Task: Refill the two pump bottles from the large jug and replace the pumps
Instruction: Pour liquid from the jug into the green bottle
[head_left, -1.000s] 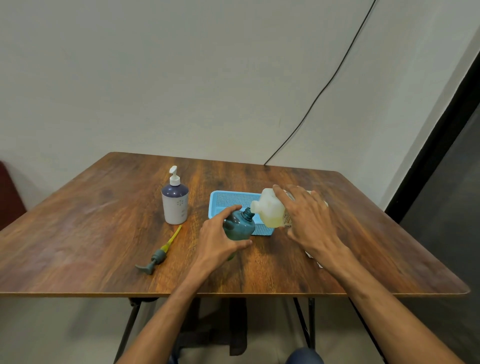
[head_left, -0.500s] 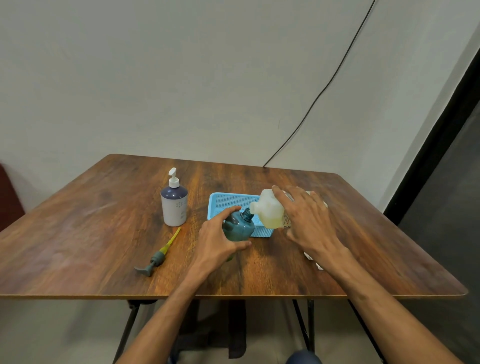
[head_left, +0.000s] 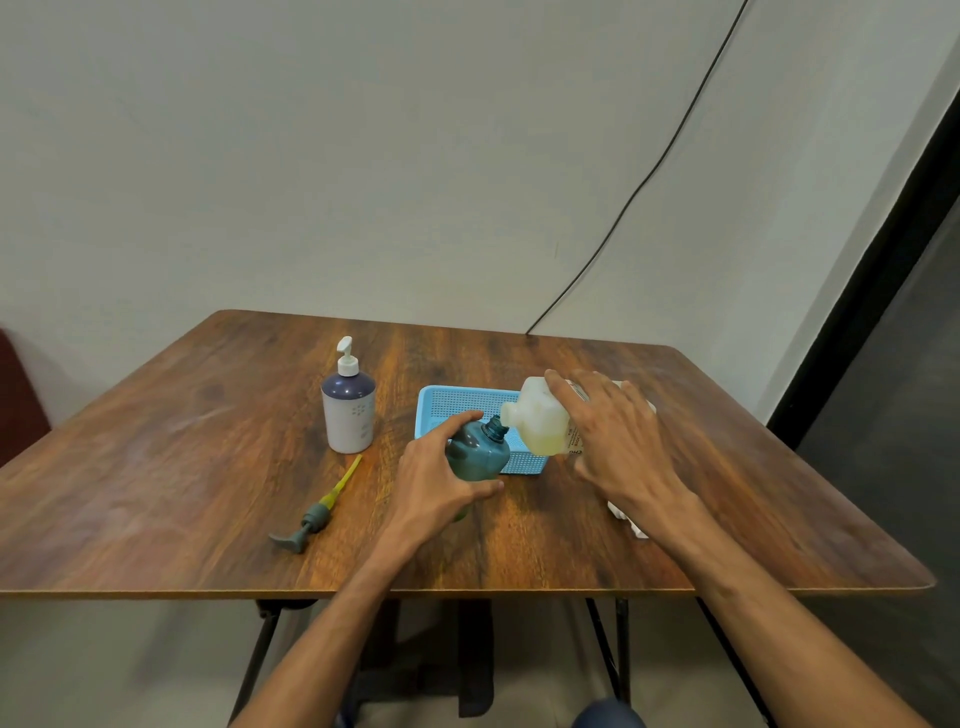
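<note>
L hand (head_left: 436, 483) grips bottle (head_left: 480, 452); R hand (head_left: 618, 441) grips jug (head_left: 540, 421).

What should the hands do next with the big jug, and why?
Probably tip the jug a little more. The right hand holds it tilted, spout at the open neck of the teal bottle, which the left hand grips; a pump lies loose on the table, so filling looks unfinished.

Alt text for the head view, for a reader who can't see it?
A person's right hand tips a large jug, its spout at the open neck of a teal bottle gripped by the left hand on a wooden table. A loose pump lies left of it, near a white pump bottle.
</note>
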